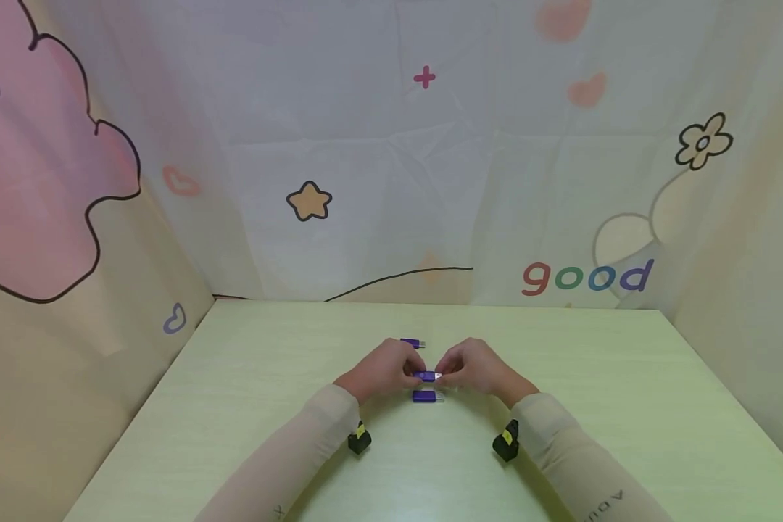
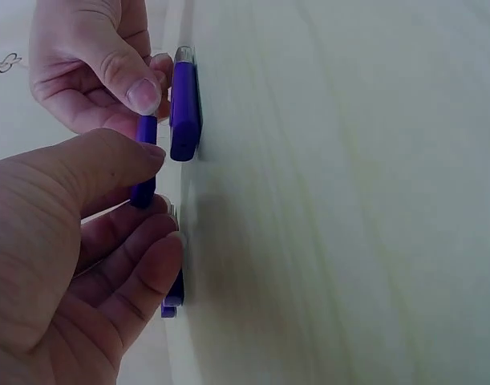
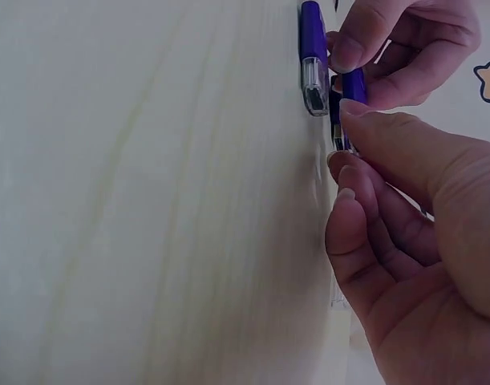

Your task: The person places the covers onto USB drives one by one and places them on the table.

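A small purple USB flash drive point(image 1: 428, 376) is held between both hands, just above the table. My left hand point(image 1: 383, 370) pinches its purple body between thumb and fingers. At the other end, my right hand point(image 1: 478, 366) pinches the pale connector end, which its fingertips mostly cover. Nearest to the person lies a second purple flash drive point(image 1: 424, 396) with a transparent cap, also visible in the left wrist view as a drive point(image 2: 184, 112) beside the fingers. A third purple flash drive point(image 1: 411, 343) lies farther back, partly hidden by the left hand.
The pale wood-grain table point(image 1: 587, 377) extends around the hands. A printed cloth point(image 1: 365, 145) rises behind its far edge, with more cloth at both sides. Each wrist carries a small black camera point(image 1: 359, 439).
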A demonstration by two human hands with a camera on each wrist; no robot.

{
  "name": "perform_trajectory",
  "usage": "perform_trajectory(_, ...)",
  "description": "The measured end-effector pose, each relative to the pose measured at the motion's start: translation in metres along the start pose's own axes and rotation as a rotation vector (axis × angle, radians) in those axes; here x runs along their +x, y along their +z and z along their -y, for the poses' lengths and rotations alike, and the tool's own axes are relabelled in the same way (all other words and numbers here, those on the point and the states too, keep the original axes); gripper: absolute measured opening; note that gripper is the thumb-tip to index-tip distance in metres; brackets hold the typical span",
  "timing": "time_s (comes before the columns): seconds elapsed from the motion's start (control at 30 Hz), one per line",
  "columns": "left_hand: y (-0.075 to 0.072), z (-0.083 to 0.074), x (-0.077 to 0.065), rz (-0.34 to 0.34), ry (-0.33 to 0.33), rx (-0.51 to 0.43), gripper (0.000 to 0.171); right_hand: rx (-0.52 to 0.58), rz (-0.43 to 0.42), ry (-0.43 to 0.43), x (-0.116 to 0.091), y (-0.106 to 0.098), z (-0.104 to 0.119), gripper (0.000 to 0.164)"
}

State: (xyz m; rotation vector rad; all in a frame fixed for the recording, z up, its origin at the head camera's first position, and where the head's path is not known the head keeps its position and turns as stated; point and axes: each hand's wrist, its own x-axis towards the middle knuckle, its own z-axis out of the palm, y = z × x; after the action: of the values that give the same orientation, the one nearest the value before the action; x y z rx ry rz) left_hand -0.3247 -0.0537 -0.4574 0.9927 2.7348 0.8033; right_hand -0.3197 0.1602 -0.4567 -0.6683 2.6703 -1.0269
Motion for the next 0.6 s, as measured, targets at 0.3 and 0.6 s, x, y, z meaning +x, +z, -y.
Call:
perform_trajectory(0.3, -0.0006, -0.0018, 0.0012, 0.027, -0.016, 0.039, 0.007, -0.059, 0.03, -0.013, 0.0038, 0.0006, 0.0019, 0.006)
perform_trajectory(0.6, 0.0012, -0.0015, 0.0015, 0.053, -0.02, 0.064, 0.009, -0.088, 0.034, 0.01, 0.0025, 0.0009, 0.0059, 0.005)
